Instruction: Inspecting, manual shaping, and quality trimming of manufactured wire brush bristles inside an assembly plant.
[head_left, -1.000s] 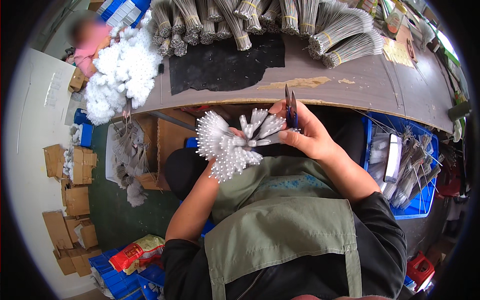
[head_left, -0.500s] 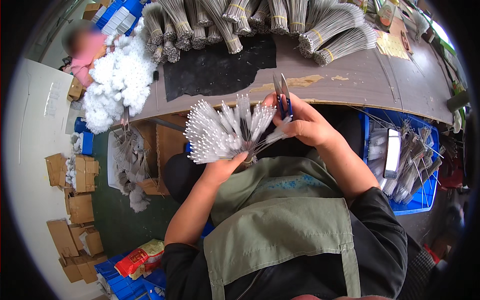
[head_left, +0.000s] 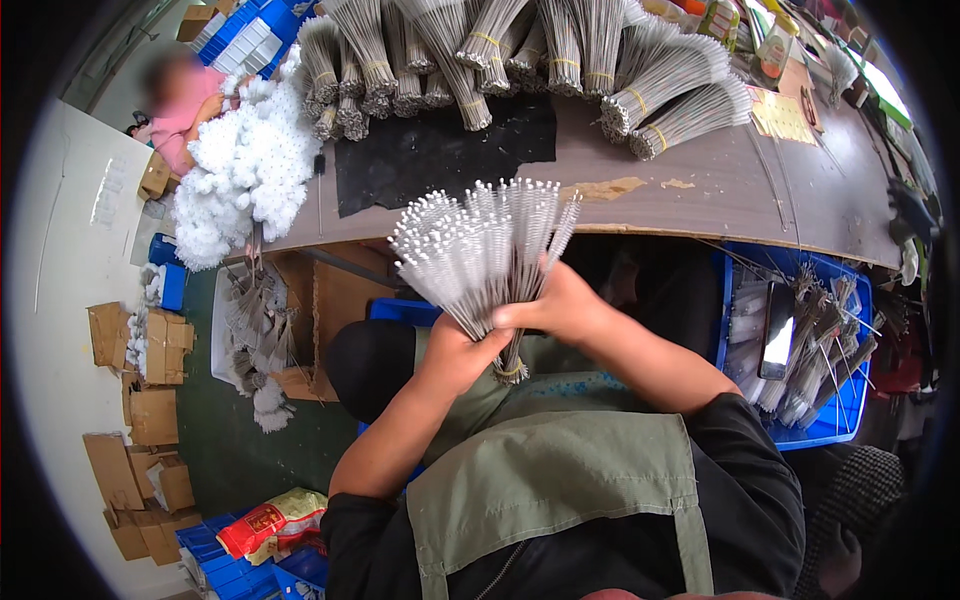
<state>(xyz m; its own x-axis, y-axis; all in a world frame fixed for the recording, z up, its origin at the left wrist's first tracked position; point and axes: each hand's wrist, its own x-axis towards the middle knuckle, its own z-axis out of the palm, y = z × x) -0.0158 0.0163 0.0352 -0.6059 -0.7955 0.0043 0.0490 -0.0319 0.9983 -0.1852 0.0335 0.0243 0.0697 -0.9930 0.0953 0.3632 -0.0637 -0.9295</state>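
A thick bundle of thin wire brushes with white bristles and white tips fans upward over my lap, in front of the table edge. Its wire stems are gathered at the bottom by a yellowish band. My left hand is closed round the stems from the left. From the right, my right hand also grips the bundle, thumb across the front of the stems; its other fingers are mostly behind the brushes. No snips show in the right hand now.
Several banded brush bundles line the table's back, behind a black mat. White fluffy brushes heap at the left table end, near a person in pink. A blue crate at right holds brushes and a phone.
The blue-handled snips seen in my right hand are out of sight. That hand has come down onto the stems, and the spread-out brushes are now drawn together more upright.
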